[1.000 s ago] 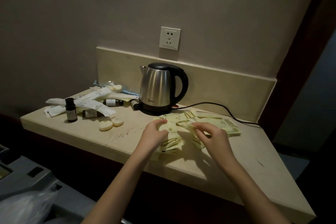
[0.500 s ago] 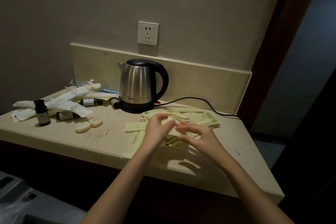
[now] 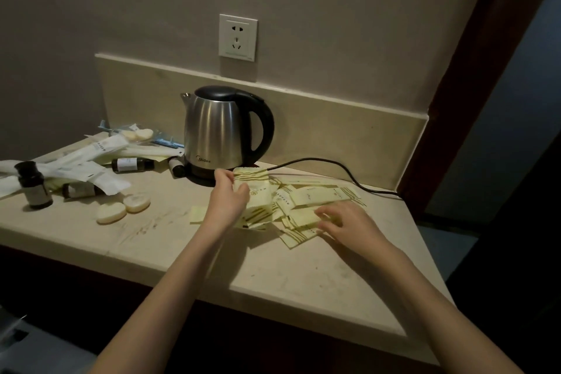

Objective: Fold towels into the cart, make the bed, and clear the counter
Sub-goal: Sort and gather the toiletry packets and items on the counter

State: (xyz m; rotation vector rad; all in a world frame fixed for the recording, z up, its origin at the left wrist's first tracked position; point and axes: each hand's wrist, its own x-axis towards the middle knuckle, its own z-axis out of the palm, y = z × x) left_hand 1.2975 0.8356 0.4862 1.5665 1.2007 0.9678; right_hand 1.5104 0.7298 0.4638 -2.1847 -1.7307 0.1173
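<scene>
Several pale yellow sachets (image 3: 315, 196) lie in a loose pile on the beige counter (image 3: 273, 270), right of the steel kettle (image 3: 223, 135). My left hand (image 3: 229, 202) holds a small stack of sachets (image 3: 253, 181) upright, just in front of the kettle's base. My right hand (image 3: 343, 223) rests on the near right side of the pile, its fingertips pinching a flat sachet (image 3: 303, 218).
Left of the kettle lie white wrapped sticks (image 3: 76, 161), small dark bottles (image 3: 33, 185) and two round soaps (image 3: 123, 208). The kettle's black cord (image 3: 334, 167) runs right along the backsplash. A wall socket (image 3: 238, 37) sits above. A dark door frame stands at right.
My left hand has lifted a stack of sachets toward the kettle. My right hand has moved apart from it to the right side of the pile. The camera has shifted.
</scene>
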